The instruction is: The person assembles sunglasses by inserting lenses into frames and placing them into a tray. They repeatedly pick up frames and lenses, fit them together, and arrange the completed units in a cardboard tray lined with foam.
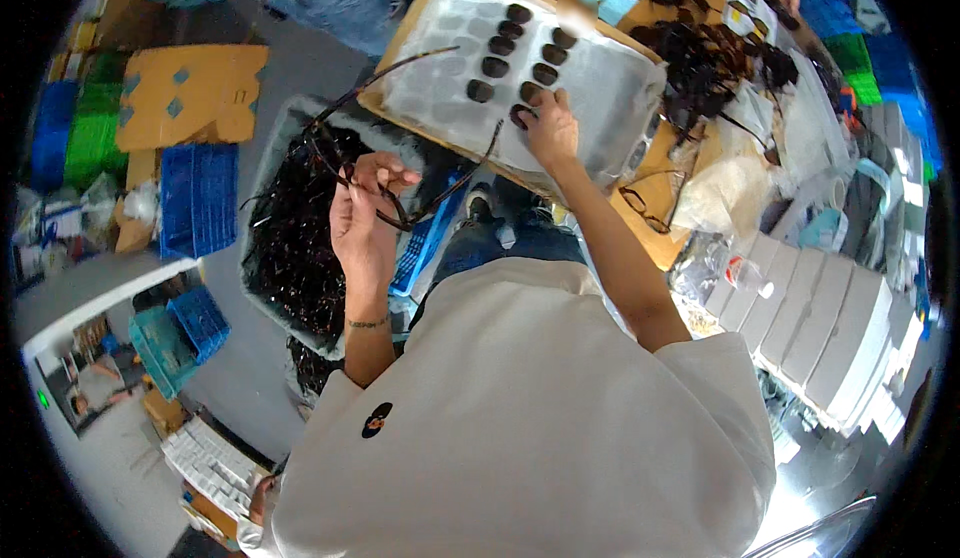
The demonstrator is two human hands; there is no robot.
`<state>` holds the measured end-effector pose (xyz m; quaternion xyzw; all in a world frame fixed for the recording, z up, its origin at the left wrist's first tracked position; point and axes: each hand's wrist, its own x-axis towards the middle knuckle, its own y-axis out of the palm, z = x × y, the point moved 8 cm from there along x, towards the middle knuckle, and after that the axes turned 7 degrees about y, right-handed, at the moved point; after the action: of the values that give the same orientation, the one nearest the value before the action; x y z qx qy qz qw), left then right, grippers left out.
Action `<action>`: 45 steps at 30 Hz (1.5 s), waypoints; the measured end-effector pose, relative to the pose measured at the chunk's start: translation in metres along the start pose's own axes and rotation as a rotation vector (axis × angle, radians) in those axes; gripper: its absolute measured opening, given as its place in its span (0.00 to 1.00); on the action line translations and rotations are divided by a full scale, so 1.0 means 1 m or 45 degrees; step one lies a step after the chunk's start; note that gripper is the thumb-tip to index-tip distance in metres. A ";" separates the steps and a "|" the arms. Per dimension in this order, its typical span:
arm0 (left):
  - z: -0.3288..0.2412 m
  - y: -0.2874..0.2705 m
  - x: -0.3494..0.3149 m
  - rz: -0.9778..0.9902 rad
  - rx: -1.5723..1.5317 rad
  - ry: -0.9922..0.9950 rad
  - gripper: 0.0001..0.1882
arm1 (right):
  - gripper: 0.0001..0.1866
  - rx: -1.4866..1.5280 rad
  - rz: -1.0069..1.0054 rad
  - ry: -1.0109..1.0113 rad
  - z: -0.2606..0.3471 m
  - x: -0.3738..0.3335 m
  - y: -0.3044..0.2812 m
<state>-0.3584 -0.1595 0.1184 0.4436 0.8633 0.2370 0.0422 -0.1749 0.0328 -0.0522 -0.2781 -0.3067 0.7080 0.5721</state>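
Note:
My left hand (365,220) is raised over my lap and grips a thin dark glasses frame (400,173), whose long temples stick out up and to the right. My right hand (550,130) reaches forward onto a grey moulded tray (610,88) that lies on a cardboard sheet. Several dark oval lenses (497,50) sit in two columns on that tray. My right fingertips close on the nearest dark lens (519,114) at the bottom of the right column.
A grey bin (275,133) full of black frames stands at my left, with blue crates (200,198) beyond. A pile of dark glasses (705,58), one loose frame (645,208), a bottle (742,274) and white boxes (820,328) lie right. Other people stand at the top.

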 end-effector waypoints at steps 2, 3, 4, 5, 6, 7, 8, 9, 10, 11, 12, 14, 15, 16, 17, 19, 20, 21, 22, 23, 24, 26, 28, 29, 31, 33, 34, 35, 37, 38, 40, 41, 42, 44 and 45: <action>0.010 0.021 -0.002 0.285 -0.035 -0.021 0.12 | 0.12 0.196 -0.159 0.012 -0.002 -0.001 -0.039; 0.014 0.035 -0.005 0.421 -0.057 -0.021 0.11 | 0.10 0.344 -0.182 0.061 -0.002 -0.002 -0.065; 0.028 0.053 -0.009 0.368 -0.101 -0.116 0.13 | 0.09 0.435 -0.309 0.113 -0.017 -0.001 -0.098; 0.038 0.084 -0.014 0.496 -0.178 -0.119 0.12 | 0.08 0.528 -0.436 0.156 -0.037 -0.001 -0.133; 0.054 0.110 -0.024 0.629 0.330 -0.246 0.10 | 0.07 0.617 -0.600 0.101 -0.059 0.000 -0.172; 0.062 0.149 -0.032 0.884 0.594 -0.201 0.12 | 0.06 0.705 -0.766 0.043 -0.085 0.000 -0.213; 0.103 0.172 -0.050 1.095 0.814 -0.338 0.11 | 0.06 0.728 -0.817 0.099 -0.116 0.001 -0.246; 0.103 0.220 -0.060 1.278 0.965 0.079 0.12 | 0.06 0.755 -0.863 0.161 -0.147 0.001 -0.277; 0.134 0.242 -0.080 1.399 0.975 0.334 0.17 | 0.06 0.759 -0.916 0.177 -0.174 0.000 -0.304; 0.173 0.264 -0.100 1.592 1.152 0.507 0.20 | 0.06 0.765 -0.970 0.193 -0.196 0.001 -0.327; 0.205 0.276 -0.118 1.776 1.332 0.682 0.24 | 0.06 0.775 -0.966 0.240 -0.211 0.003 -0.341; 0.251 0.281 -0.128 1.938 1.505 0.483 0.30 | 0.10 0.802 -0.942 0.369 -0.238 0.007 -0.361; 0.276 0.282 -0.136 2.012 1.582 0.386 0.33 | 0.10 0.709 -0.970 0.434 -0.254 0.009 -0.373; 0.311 0.268 -0.147 2.015 1.574 0.547 0.39 | 0.10 0.615 -0.993 0.498 -0.272 0.014 -0.385; 0.323 0.264 -0.152 2.189 1.639 0.543 0.41 | 0.10 0.527 -1.025 0.573 -0.297 0.018 -0.396; 0.339 0.245 -0.163 2.381 1.681 0.633 0.41 | 0.16 0.357 -0.952 0.711 -0.335 0.034 -0.410; 0.336 0.244 -0.164 2.382 1.677 0.768 0.38 | 0.17 0.109 -0.892 0.800 -0.354 0.042 -0.417; 0.333 0.246 -0.163 2.372 1.669 0.912 0.36 | 0.17 -0.140 -0.830 0.880 -0.373 0.053 -0.425; 0.330 0.249 -0.164 2.354 1.658 1.054 0.33 | 0.21 -0.288 -0.747 0.899 -0.398 0.065 -0.424; 0.337 0.247 -0.165 2.360 1.694 1.022 0.30 | 0.21 -0.372 -0.656 0.868 -0.413 0.081 -0.417; 0.344 0.242 -0.168 2.365 1.736 0.986 0.28 | 0.22 -0.452 -0.561 0.833 -0.423 0.096 -0.408; 0.346 0.237 -0.166 2.324 1.703 0.954 0.18 | 0.25 -0.656 -0.387 0.735 -0.431 0.116 -0.378; 0.349 0.239 -0.170 2.399 1.681 0.857 0.16 | 0.25 -0.698 -0.287 0.716 -0.449 0.124 -0.355; 0.353 0.240 -0.174 2.433 1.666 0.808 0.15 | 0.25 -0.722 -0.237 0.705 -0.453 0.127 -0.344; 0.353 0.250 -0.175 2.298 1.497 0.736 0.15 | 0.22 -0.880 -0.147 0.765 -0.467 0.126 -0.334; 0.358 0.254 -0.179 2.254 1.544 0.736 0.18 | 0.21 -1.034 -0.134 0.759 -0.456 0.124 -0.333; 0.360 0.252 -0.182 2.248 1.535 0.768 0.20 | 0.21 -0.996 -0.208 0.710 -0.447 0.125 -0.339; 0.354 0.254 -0.180 2.173 1.473 0.767 0.20 | 0.21 -0.961 -0.281 0.665 -0.440 0.124 -0.347; 0.331 0.267 -0.169 2.015 1.354 0.780 0.20 | 0.23 -0.888 -0.368 0.615 -0.414 0.124 -0.372; 0.318 0.276 -0.159 1.932 1.279 0.639 0.20 | 0.24 -0.848 -0.371 0.608 -0.386 0.122 -0.384; 0.288 0.303 -0.135 1.777 1.104 0.372 0.20 | 0.26 -0.831 -0.320 0.579 -0.348 0.108 -0.413; 0.279 0.313 -0.126 1.722 1.059 0.253 0.20 | 0.27 -0.690 -0.243 0.567 -0.340 0.099 -0.423; 0.272 0.320 -0.115 1.659 1.019 0.133 0.20 | 0.28 -0.547 -0.163 0.545 -0.333 0.093 -0.428; 0.275 0.325 -0.099 1.453 0.740 -0.323 0.22 | 0.27 -0.413 -0.203 0.427 -0.300 0.072 -0.441; 0.272 0.328 -0.094 1.368 0.520 -0.473 0.23 | 0.25 -0.245 -0.242 0.371 -0.269 0.055 -0.445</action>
<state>0.0196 0.0302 0.0115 0.8507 0.5246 -0.0270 -0.0192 0.2997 0.1884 0.1038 -0.4008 -0.3119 0.5705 0.6454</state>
